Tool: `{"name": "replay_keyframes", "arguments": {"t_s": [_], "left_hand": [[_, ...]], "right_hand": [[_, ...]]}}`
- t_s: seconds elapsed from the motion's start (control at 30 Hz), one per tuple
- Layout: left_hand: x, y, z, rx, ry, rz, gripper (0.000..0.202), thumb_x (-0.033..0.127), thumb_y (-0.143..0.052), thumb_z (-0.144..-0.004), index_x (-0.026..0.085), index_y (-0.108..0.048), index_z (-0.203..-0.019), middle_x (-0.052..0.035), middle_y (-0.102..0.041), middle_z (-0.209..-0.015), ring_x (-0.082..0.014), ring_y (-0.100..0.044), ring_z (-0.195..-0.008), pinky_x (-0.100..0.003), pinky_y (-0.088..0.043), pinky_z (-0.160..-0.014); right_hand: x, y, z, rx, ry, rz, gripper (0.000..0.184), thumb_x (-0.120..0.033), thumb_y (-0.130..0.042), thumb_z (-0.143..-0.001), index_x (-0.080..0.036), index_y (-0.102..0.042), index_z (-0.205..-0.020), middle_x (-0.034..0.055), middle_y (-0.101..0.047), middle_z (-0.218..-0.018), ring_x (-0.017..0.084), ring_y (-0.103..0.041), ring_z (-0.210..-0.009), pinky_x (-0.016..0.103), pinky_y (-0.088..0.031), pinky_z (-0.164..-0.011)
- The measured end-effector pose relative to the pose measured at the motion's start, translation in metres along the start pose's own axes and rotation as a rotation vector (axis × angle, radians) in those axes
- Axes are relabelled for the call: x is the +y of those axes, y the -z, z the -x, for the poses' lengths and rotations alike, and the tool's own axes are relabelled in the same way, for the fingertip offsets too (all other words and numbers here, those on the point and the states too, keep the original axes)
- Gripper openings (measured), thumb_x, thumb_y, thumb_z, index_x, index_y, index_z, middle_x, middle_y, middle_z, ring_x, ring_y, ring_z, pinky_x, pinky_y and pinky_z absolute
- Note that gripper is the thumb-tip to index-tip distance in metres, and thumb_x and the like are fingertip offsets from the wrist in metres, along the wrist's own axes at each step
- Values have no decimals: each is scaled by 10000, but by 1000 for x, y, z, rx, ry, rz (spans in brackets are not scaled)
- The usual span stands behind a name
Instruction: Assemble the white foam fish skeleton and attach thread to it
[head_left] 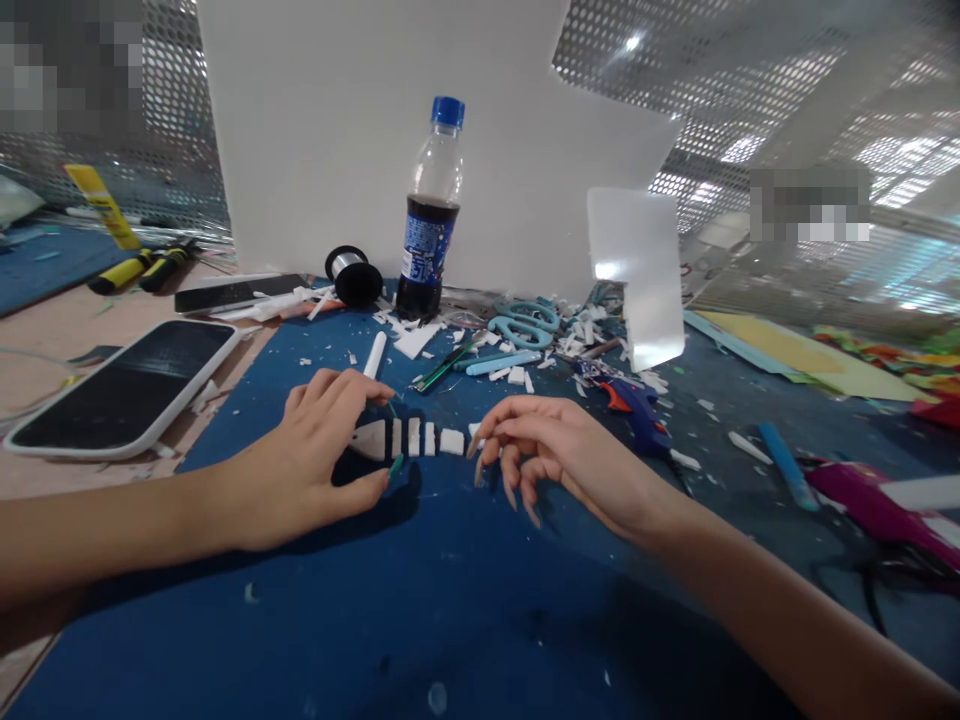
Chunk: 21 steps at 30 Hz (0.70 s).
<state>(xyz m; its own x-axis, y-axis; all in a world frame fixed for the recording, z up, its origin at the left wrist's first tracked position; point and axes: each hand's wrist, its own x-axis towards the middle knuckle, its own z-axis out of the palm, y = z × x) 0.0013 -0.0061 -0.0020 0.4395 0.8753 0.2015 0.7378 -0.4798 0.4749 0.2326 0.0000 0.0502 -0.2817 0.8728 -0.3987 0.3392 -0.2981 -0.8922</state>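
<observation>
A row of small white foam pieces (pixel 420 440) lies on the blue cutting mat (pixel 465 600), lined up like a segmented fish. My left hand (pixel 315 460) rests at the row's left end, thumb and fingers pinched around the pointed end piece. My right hand (pixel 555 455) hovers at the row's right end with long-nailed fingers curled down and apart, fingertips just touching the last block, holding nothing.
Behind the row stand a cola bottle (pixel 427 220), a black spool (pixel 352 275), blue scissors (pixel 525 322), a white foam board (pixel 360 130) and foam scraps. A blue glue gun (pixel 637 405) lies right of my hand. A phone (pixel 127 385) lies at left.
</observation>
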Motion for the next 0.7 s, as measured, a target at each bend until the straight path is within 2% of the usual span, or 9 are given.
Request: {"name": "replay_keyframes", "arguments": {"t_s": [0.17, 0.37, 0.47, 0.7], "left_hand": [[0, 1, 0, 4, -5, -5, 408, 434, -519, -776, 235, -436, -1122, -65, -487, -1131, -273, -387, -1065, -475, -343, -908], [-5, 2, -3, -60, 16, -16, 459, 539, -532, -784, 243, -439, -1123, -70, -485, -1158, -286, -395, -1072, -466, -350, -895], [-7, 0, -6, -45, -18, -56, 440, 532, -529, -804, 234, -432, -1112, -67, -494, -1153, -279, -399, -1075, -468, -336, -899], [-7, -2, -7, 19, -69, -162, 406, 488, -510, -839, 222, -417, -1131, -75, -519, -1143, -278, -414, -1043, -440, -349, -846]], "right_hand": [[3, 3, 1, -41, 69, -52, 234, -242, -400, -862, -141, -572, -739, 98, -641, -794, 124, -571, -545, 242, -517, -486], [7, 6, -4, -14, 108, -72, 342, -342, -364, -890, -140, -564, -700, 83, -600, -699, 131, -557, -517, 239, -492, -446], [9, 7, -7, 8, 120, -52, 338, -378, -407, -880, -145, -551, -682, 72, -598, -677, 123, -549, -494, 228, -474, -416], [8, 7, -13, 67, 87, -31, 245, -344, -558, -817, -160, -499, -665, 15, -566, -627, 80, -526, -460, 162, -413, -351]]}}
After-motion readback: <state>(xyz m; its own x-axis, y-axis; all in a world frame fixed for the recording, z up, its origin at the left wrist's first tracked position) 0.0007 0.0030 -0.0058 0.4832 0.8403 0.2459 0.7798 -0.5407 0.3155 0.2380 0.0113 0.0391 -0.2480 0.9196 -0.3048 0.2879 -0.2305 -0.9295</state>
